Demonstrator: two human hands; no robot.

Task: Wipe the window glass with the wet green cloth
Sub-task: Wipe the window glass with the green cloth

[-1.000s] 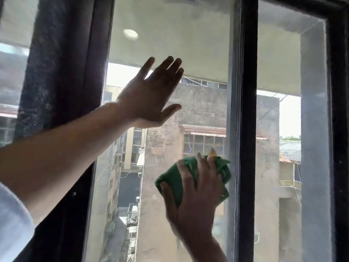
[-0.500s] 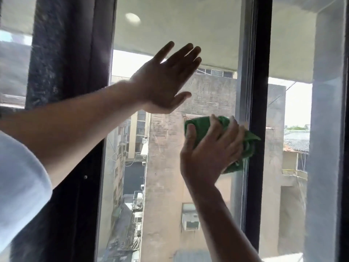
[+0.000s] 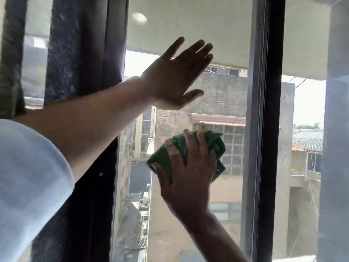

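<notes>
The window glass (image 3: 222,44) fills the middle pane between two dark frame posts. My right hand (image 3: 187,173) presses a crumpled green cloth (image 3: 217,146) flat against the glass, low in the pane's middle. The cloth bulges out above and to the right of my fingers. My left hand (image 3: 175,78) rests flat on the glass higher up, fingers spread and pointing up to the right, holding nothing. Its forearm crosses in from the left.
A dark frame post (image 3: 272,110) stands just right of the cloth, with another glass pane (image 3: 306,53) beyond it. A dark frame (image 3: 88,205) and a dusty curtain (image 3: 64,44) run down the left. Buildings show outside.
My right hand has swept the cloth from beside the right frame post down and leftward to the middle of the pane. My left hand stays flat on the glass.
</notes>
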